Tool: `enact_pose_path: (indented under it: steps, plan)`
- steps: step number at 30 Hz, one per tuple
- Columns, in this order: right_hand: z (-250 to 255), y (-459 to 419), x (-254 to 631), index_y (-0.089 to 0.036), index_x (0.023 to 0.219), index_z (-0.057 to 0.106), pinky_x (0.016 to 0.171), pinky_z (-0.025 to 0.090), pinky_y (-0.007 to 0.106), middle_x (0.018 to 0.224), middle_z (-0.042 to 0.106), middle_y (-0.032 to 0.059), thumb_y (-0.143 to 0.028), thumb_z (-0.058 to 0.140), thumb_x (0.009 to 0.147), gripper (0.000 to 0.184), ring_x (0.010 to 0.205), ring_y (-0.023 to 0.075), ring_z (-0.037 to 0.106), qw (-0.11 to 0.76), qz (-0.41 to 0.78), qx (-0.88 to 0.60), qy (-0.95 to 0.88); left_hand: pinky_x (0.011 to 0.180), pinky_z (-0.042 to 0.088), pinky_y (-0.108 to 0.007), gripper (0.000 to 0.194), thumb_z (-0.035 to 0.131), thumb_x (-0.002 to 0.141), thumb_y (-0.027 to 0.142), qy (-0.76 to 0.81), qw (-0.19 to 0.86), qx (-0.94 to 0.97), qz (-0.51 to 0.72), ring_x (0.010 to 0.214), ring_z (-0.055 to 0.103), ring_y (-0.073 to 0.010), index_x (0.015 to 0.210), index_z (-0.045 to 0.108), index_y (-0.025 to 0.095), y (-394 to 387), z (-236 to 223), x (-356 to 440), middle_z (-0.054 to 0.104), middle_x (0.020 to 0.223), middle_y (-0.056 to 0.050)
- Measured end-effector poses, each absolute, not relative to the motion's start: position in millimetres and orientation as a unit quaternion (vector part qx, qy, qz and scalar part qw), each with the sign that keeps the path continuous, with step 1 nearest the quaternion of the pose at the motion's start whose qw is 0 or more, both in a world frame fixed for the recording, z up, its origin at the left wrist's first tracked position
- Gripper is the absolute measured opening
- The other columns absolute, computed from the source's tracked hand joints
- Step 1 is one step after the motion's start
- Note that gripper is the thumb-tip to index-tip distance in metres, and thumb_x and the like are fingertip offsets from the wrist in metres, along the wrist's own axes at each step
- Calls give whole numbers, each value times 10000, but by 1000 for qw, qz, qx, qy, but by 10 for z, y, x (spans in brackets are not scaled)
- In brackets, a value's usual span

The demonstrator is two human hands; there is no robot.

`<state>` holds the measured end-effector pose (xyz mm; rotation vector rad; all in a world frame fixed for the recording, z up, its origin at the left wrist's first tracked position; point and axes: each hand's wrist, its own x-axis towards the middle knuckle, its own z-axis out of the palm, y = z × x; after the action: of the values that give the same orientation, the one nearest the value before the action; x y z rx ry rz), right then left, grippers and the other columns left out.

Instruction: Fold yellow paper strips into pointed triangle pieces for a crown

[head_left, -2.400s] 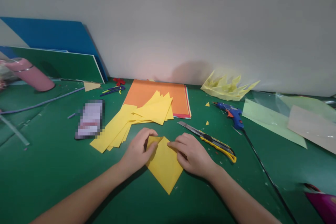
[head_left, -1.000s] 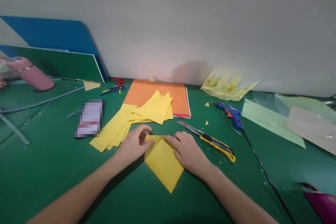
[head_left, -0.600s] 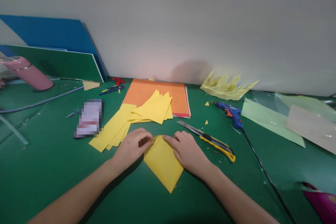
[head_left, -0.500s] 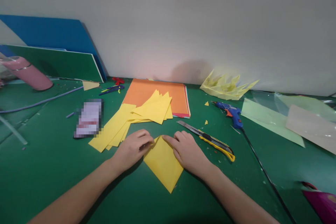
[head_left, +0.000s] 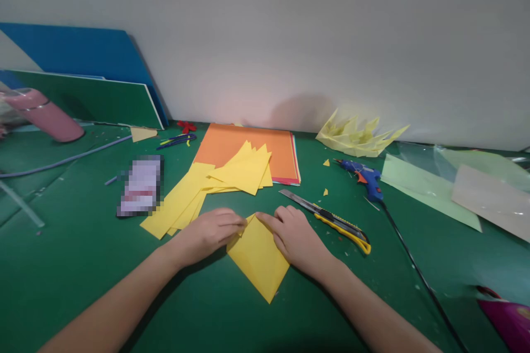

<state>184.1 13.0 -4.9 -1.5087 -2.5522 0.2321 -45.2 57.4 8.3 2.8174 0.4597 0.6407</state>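
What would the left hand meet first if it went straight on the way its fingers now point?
Probably the right hand, at its extended index finger on the folded yellow paper, though exact depth is hard to judge.

a green table [head_left: 62,270] carries yellow paper [head_left: 260,262] and a cutter [head_left: 329,216].

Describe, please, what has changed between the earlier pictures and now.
On the yellow sheet, the left hand has moved the upper-left corner rightward and in. The right hand has shifted slightly left, a fingertip near the top point. Both still touch the sheet. The cutter, glue gun and orange paper stayed put.
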Motion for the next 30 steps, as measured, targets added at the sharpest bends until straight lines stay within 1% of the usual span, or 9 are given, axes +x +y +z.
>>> enact_pose_path:
  steps: [9, 17, 21, 30]
  plan:
    - [-38, 122, 1840, -186, 1293, 510, 726, 333, 322, 889, 527, 78, -107, 406, 904, 411, 818, 215, 434, 88, 75, -509, -853, 735, 534, -315, 266, 391, 932, 98, 155, 120, 962, 188, 842, 616, -173, 949, 652, 144, 590, 127, -437, 712, 968, -84]
    - [-34, 121, 1851, -249, 1339, 472, 702, 312, 310, 867, 505, 66, -96, 410, 901, 468, 794, 210, 422, 62, 60, -500, -862, 752, 523, -305, 274, 384, 929, 87, 163, 128, 962, 177, 856, 613, -174, 923, 652, 140, 595, 136, -433, 710, 969, -86]
    - [-22, 119, 1845, -256, 1340, 471, 698, 306, 309, 878, 503, 70, -109, 421, 906, 461, 800, 211, 421, 56, 59, -501, -862, 770, 515, -308, 253, 402, 928, 103, 161, 129, 963, 175, 875, 611, -174, 941, 650, 152, 602, 117, -448, 709, 976, -82]
    - [-17, 123, 1829, -263, 1347, 459, 689, 292, 311, 888, 505, 71, -129, 425, 912, 456, 802, 215, 413, 46, 50, -504, -861, 743, 512, -310, 267, 384, 942, 116, 165, 129, 962, 177, 842, 597, -166, 897, 644, 154, 608, 161, -420, 707, 952, -69]
